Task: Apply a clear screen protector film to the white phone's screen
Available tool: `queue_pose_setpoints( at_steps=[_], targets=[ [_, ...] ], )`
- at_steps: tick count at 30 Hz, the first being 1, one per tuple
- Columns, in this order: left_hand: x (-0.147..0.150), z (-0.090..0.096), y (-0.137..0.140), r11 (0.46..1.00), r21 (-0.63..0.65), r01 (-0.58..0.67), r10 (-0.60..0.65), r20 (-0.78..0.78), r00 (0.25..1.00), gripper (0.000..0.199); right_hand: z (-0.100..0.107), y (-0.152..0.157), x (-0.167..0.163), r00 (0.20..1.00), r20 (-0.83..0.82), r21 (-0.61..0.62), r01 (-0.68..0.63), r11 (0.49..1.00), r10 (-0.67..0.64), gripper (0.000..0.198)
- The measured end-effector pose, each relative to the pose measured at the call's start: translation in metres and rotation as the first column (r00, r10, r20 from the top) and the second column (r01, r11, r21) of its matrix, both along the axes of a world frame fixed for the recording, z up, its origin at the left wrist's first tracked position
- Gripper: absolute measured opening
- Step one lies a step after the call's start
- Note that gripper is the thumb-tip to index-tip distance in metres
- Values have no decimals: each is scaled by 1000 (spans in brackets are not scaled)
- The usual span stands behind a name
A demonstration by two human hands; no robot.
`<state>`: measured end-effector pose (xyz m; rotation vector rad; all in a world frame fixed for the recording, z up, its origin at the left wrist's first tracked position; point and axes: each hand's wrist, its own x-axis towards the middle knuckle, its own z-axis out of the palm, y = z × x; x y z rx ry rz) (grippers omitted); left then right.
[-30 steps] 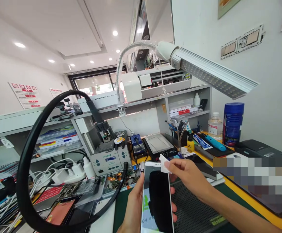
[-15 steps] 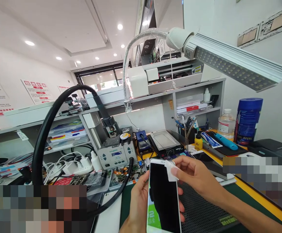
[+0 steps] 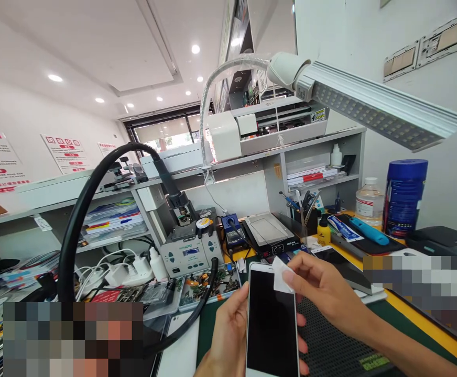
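Note:
A white-framed smartphone (image 3: 271, 330) with a dark screen stands tilted up in my left hand (image 3: 228, 332). My left thumb lies along its left edge, and the fingertips wrap round from behind to the right edge. My right hand (image 3: 325, 290) pinches a small white wipe (image 3: 281, 277) between thumb and fingers. The wipe lies over the phone's top right corner. Under the hands is a black perforated mat (image 3: 326, 340) on a green work surface.
Behind the phone are a tray of small parts (image 3: 208, 285), a grey soldering station (image 3: 191, 251) and a black-framed plate (image 3: 270, 230). To the right lie another phone (image 3: 340, 267) and a yellow bottle (image 3: 323, 232). A black hose (image 3: 71, 230) arches on the left.
The phone and both hands sit slightly further right and lower in view. The green and white patch on the screen's left side is gone; the screen looks evenly dark. The wipe stays at the corner.

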<state>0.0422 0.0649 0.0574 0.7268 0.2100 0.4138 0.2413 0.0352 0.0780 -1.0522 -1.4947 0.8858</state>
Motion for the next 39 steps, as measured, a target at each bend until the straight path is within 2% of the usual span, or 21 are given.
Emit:
queue_pose_setpoints(
  at_steps=[8, 11, 14, 22, 25, 31, 37, 39],
  targets=[
    [0, -11, 5, 1000, -4, 22, -22, -55, 998, 99, 5, 2, 4, 999, -38, -25, 7, 1000, -8, 42],
    [0, -11, 3, 999, 8, 40, -39, -75, 996, 98, 6, 3, 4, 998, -36, -41, -47, 998, 46, 37],
    [1, -13, 1, 997, 2, 81, -80, -171, 982, 100, 7, 3, 0, 995, -30, -41, -91, 995, 90, 36],
    [6, -29, 3, 994, 63, 92, -76, -221, 972, 93, 0, 7, -14, 994, 73, -24, 89, 996, -87, 48],
    [6, -30, 3, 997, 36, 74, -62, -252, 966, 93, 0, 8, -13, 990, 97, -21, 102, 995, -99, 49],
    [4, -28, 9, 999, -3, 39, -38, -246, 969, 101, 9, 7, 5, 992, 28, -93, -122, 988, 125, 44],
    [4, -33, 16, 998, -8, 70, -70, -242, 968, 105, 25, 3, 26, 921, -32, -167, -387, 907, 388, 42],
    [5, -36, 17, 998, 21, 53, -47, -222, 974, 105, 24, 4, 27, 910, -67, -178, -414, 893, 409, 41]
  ],
)
